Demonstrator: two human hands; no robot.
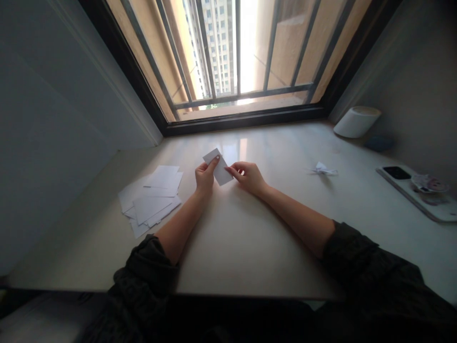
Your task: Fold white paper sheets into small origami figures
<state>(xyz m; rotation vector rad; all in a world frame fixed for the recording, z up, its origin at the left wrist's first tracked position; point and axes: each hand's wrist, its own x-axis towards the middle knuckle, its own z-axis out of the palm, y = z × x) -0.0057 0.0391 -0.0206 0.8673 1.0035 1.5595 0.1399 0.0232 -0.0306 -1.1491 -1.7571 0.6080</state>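
Note:
A small white sheet of paper (222, 172) is held up over the middle of the table, tilted between my two hands. My left hand (206, 174) grips its left side, thumb lying across the face. At the paper's right edge, my right hand (248, 175) pinches with thumb and forefinger. Left of my left forearm lies a loose pile of white paper sheets (153, 202), overlapping at odd angles. To the right of my right hand sits a small folded white paper piece (321, 168) with thin ends sticking out.
A phone (414, 188) in a light case with a grip on its back lies at the right. Behind it, a white cylindrical object (357, 121) stands near the right wall. The barred window (243, 125) borders the white tabletop (250, 252) at the back.

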